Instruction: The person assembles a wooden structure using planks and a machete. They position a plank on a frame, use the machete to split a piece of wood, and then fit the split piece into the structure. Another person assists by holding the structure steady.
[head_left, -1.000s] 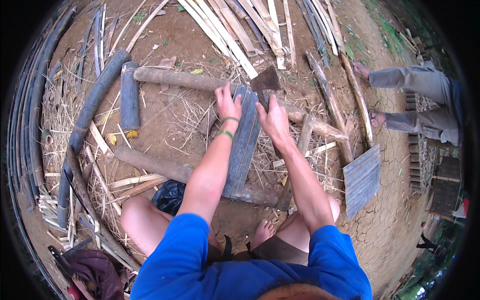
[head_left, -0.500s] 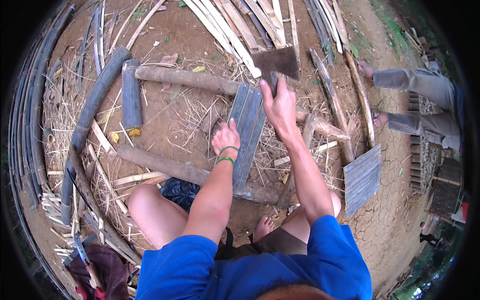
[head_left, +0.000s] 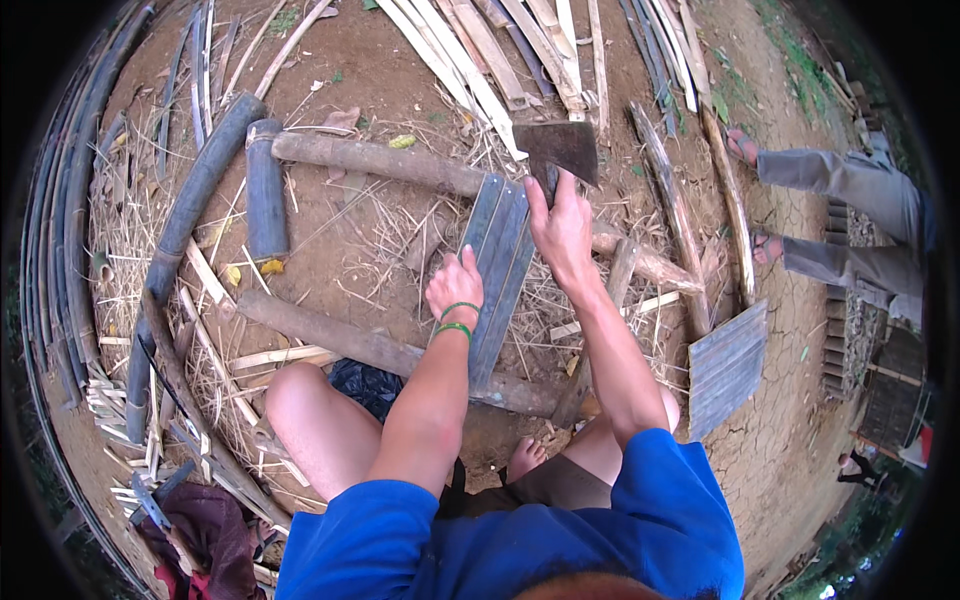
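A flattened panel of grey-green split bamboo (head_left: 498, 275) lies across two logs, the far log (head_left: 390, 163) and the near log (head_left: 345, 338). At its left edge is my left hand (head_left: 455, 290), fingers curled and closed against the bamboo; their tips are partly hidden. My right hand (head_left: 563, 232) is wrapped round the handle of a hatchet (head_left: 560, 148). The hatchet's broad dark blade is raised over the panel's far end, its head pointing away from me.
A second bamboo panel (head_left: 728, 368) lies at right, beside long poles (head_left: 668, 205). Split bamboo strips (head_left: 470, 70) spread at the far side. Bamboo culms (head_left: 190, 230) lie left, above a dark cloth (head_left: 215, 540). Another person's legs (head_left: 840, 215) stand at right.
The hatchet is slightly lower in the picture, its blade angled a little differently. The panel and my left hand keep their places; the whole view has shifted slightly.
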